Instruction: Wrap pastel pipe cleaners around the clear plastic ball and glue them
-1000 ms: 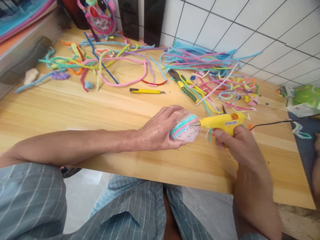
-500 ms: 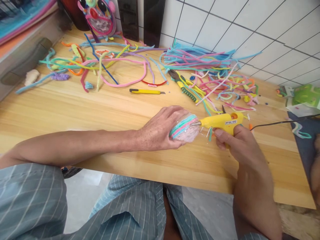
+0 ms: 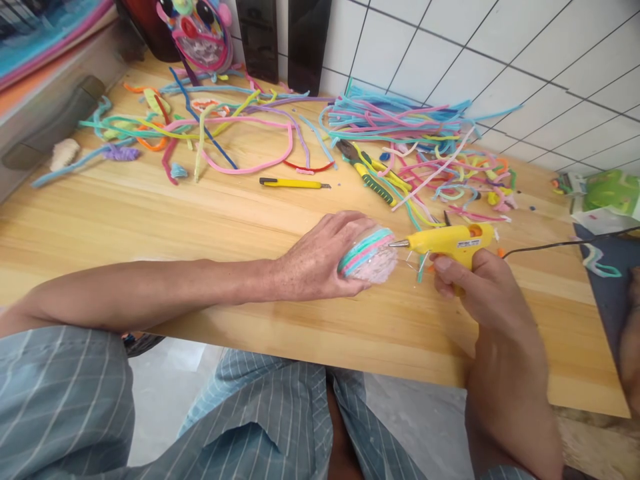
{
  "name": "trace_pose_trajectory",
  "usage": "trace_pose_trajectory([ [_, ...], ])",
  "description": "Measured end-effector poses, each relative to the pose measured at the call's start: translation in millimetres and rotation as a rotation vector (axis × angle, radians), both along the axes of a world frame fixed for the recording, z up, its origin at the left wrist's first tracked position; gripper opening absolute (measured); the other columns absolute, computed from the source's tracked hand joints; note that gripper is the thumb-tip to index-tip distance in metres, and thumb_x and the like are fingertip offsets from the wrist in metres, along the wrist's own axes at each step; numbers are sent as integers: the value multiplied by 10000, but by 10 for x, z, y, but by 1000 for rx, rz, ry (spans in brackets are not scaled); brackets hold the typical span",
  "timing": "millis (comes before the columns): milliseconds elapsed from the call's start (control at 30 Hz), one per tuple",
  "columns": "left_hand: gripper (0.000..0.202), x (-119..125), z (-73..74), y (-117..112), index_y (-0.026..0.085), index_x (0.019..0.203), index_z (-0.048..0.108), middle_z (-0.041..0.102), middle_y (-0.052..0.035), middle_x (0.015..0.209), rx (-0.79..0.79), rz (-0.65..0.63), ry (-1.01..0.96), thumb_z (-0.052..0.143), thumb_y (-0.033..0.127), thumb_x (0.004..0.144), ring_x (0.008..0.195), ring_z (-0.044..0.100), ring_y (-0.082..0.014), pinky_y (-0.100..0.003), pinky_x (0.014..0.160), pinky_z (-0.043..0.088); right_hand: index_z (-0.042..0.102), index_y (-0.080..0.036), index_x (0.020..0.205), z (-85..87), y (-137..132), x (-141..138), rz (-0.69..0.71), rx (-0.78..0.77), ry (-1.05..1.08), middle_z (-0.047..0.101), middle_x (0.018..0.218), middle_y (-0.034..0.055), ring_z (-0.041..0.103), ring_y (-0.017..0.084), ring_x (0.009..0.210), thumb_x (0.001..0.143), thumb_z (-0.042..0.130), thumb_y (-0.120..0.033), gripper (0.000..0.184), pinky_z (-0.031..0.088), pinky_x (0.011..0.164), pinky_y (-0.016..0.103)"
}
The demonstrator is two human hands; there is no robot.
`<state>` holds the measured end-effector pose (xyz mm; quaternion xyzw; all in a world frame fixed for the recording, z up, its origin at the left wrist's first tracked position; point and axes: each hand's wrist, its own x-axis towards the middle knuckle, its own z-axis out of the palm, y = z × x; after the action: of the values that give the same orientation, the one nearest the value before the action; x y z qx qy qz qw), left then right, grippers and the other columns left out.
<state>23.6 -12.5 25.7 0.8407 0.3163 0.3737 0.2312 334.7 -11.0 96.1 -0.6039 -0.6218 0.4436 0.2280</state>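
Observation:
My left hand (image 3: 323, 257) is wrapped round a rounded, clear-looking ball (image 3: 373, 263) with pale filling. Bands of turquoise, pink and light blue pipe cleaner run round it. My right hand (image 3: 470, 277) grips a yellow hot glue gun (image 3: 450, 241) by its handle. The gun's metal nozzle points left and lies close to the ball's right side, by the bands; whether it touches I cannot tell. Part of the ball is hidden by my left fingers. Below the gun's barrel a thin wire stand (image 3: 411, 260) and a short green piece show.
A yellow utility knife (image 3: 295, 183) and green-yellow pliers (image 3: 373, 173) lie beyond my hands. Loose pipe cleaners (image 3: 240, 127) and a thick bundle (image 3: 395, 120) spread along the tiled wall. A decorated figure (image 3: 200, 33) stands back left. The gun's black cord (image 3: 560, 245) runs right.
The glue gun in my right hand has shifted slightly to the right, drawing its nozzle back a little across the ball's edge. My left hand and the ball have stayed almost still.

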Motion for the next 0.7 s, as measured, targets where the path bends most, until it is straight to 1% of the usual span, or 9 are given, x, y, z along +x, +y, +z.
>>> trace_pose_trajectory([
  [133,897,-1,12,-4,203,1655,451,611,-249,1628,-25,5,12,858,425,887,1556,580,-426,-668,1292,511,596,-282,537,32,1,-22,10,1,-53,563,510,1,462,166,538,813,801,-901,708,384,592,378],
  [300,887,2,33,-12,211,1654,460,600,-234,1641,-42,15,31,845,426,884,1561,577,-419,-657,1294,518,583,-276,529,-26,13,-32,45,27,-92,562,525,10,478,166,552,864,750,-900,728,363,577,367],
  [400,887,0,23,-10,219,1658,449,596,-230,1644,-27,19,33,841,427,891,1557,580,-417,-657,1289,522,584,-273,534,-43,9,-25,42,25,-87,563,531,8,474,161,550,879,753,-881,719,360,577,364],
  [567,869,-3,0,-3,144,1650,444,605,-272,1610,36,0,5,827,427,924,1538,587,-426,-640,1278,532,616,-276,577,-17,-4,-17,19,13,-6,563,530,-5,473,165,555,859,772,-883,687,362,587,368],
  [700,901,1,7,-5,196,1659,438,601,-249,1629,-2,6,11,852,404,887,1540,589,-424,-658,1278,526,580,-275,543,-29,2,-3,44,7,-77,551,527,-3,473,163,559,881,755,-870,707,385,619,374],
])
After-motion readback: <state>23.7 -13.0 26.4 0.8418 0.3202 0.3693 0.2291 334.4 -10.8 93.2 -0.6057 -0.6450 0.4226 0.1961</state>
